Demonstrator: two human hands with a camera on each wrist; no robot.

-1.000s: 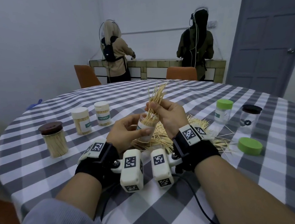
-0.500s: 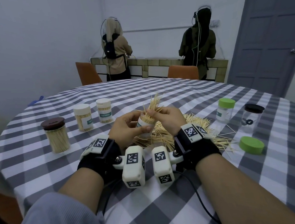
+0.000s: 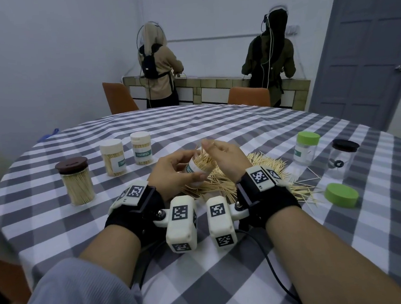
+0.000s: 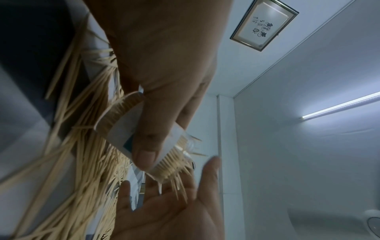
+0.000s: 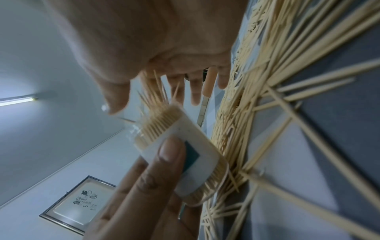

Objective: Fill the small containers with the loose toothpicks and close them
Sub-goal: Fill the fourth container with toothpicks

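We see the left hand [image 3: 172,172] curled round a small clear container [image 3: 197,170], thumb [image 4: 147,146] pressed flat on its white label and the other fingers wrapped behind it. The container sits tilted in that grip, its open mouth turned toward the right hand [image 3: 227,160]. The right hand is spread, fingers [image 5: 195,91] straight and parted, palm facing the mouth just beyond it. We cannot tell whether the palm touches the tips. The container is packed tight with toothpicks [image 5: 158,120]; several stick out past the rim at loose angles, reaching toward the right palm. A dark green patch shows on the label beside the left thumb. Under both hands a heap of loose toothpicks [image 3: 266,170] lies spread on the checked tablecloth [image 3: 230,282]. To the right of the right hand lies a green lid [image 3: 341,195].
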